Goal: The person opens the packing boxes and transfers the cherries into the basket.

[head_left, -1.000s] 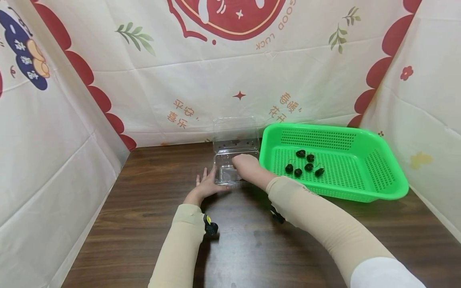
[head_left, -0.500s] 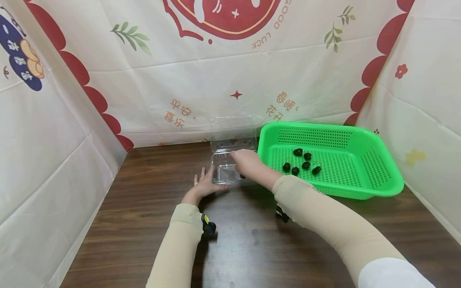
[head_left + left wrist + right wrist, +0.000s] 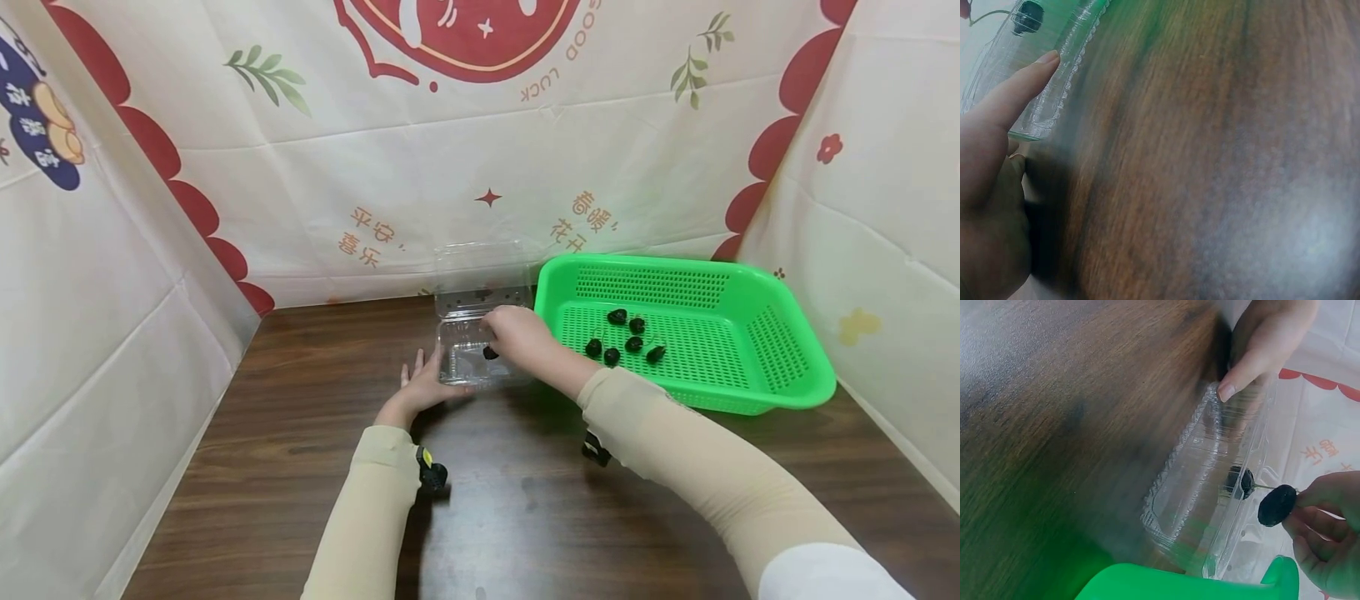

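A clear plastic clamshell box [image 3: 465, 367] sits on the table with its lid [image 3: 480, 271] raised at the back. My left hand [image 3: 422, 390] rests at its front left corner, fingers spread and straight, thumb [image 3: 1032, 78] along the front wall. Over the box's right part, my right hand [image 3: 517, 333] pinches with curled fingers. A dark cherry [image 3: 1277, 505] shows right at its fingertips. Through the clear wall another dark cherry [image 3: 1241, 482] shows, its thin stem running toward those fingers. In the head view, one cherry [image 3: 491, 352] is visible below the hand, over the box floor.
A green perforated plastic basket [image 3: 795, 333] stands right beside the box, with several dark cherries [image 3: 634, 343] on its left part. Printed cloth [image 3: 420, 167] hangs behind and at both sides of the brown wooden table [image 3: 510, 517].
My right hand has shifted slightly back within the box area, and the cherry below it has come into sight and moved left. The left hand stays at the box corner. The head view has drifted slightly.
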Motion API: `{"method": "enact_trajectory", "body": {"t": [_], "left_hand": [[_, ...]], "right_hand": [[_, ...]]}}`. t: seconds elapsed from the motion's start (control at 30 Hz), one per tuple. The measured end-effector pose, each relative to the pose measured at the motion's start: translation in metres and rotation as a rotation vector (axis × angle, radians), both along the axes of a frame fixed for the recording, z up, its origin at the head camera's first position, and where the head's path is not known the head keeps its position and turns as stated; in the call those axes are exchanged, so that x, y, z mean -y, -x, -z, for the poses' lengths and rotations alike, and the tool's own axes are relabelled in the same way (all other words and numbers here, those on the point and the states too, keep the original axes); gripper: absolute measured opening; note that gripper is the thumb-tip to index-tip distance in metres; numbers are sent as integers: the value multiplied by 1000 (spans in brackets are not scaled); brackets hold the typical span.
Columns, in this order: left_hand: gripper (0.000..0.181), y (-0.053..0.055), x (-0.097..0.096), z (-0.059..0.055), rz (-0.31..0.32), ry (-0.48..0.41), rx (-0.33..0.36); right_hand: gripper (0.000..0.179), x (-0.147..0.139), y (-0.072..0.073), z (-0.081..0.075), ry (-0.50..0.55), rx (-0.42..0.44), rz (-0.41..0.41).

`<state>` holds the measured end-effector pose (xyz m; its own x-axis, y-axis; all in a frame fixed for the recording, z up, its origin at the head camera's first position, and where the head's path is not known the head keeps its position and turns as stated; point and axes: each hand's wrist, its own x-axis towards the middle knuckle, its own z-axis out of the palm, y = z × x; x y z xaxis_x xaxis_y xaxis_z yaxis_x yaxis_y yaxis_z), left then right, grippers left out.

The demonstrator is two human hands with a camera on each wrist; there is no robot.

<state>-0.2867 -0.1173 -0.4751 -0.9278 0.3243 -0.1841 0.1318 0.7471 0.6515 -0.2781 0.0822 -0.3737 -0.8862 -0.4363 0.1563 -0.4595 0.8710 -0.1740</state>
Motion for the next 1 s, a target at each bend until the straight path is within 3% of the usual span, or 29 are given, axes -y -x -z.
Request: {"method": "enact_trajectory", "body": {"t": [0.33,0.57,1.0], "left_hand": [[116,-1,0,-1,-5,3,8],[116,0,0,-1,-9,-2,13],[115,0,1,-1,-10,9,12]], "right_hand": [[29,-5,-7,-6,75,-92,8],[17,-14,-13,-14,131,-117,3],[11,-40,-22,-26,154,-180,4]]}}
